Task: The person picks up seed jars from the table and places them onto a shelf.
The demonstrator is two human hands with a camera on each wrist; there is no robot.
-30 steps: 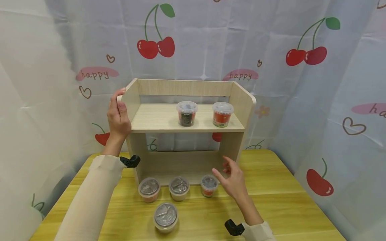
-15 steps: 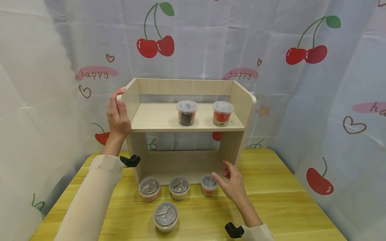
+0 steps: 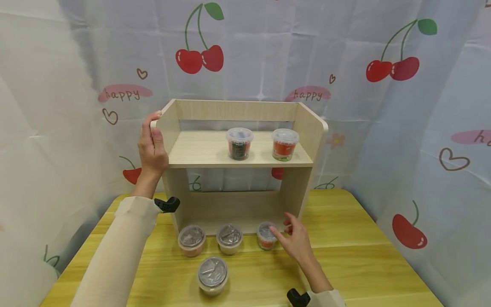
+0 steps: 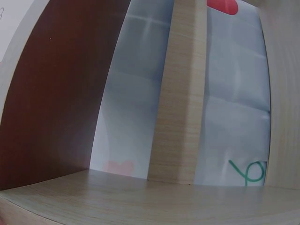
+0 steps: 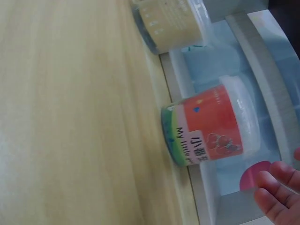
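My left hand (image 3: 152,147) grips the front edge of the left side panel of a light wooden two-tier shelf (image 3: 238,165). Beside a small clear-lidded tub with a red label (image 3: 266,242), my right hand (image 3: 298,241) hovers with fingers spread. Its thumb overlaps the lid's right edge in the head view; whether it touches cannot be told. The right wrist view shows this red-labelled tub (image 5: 215,124) sideways, its fingertips (image 5: 269,199) apart from it. In the left wrist view only the shelf's inside (image 4: 178,93) appears, without the hand.
Two lidded tubs, one dark-labelled (image 3: 239,145) and one red-labelled (image 3: 284,146), stand on the upper board. On the wooden table (image 3: 345,256) are an orange-toned tub (image 3: 192,241), a pale tub (image 3: 229,239) and another pale tub (image 3: 212,276) nearer me. A cherry-print curtain (image 3: 261,51) hangs behind.
My right hand has moved slightly towards me, its thumb now overlapping the red-labelled tub's lid in view. The left hand keeps its grip on the shelf.
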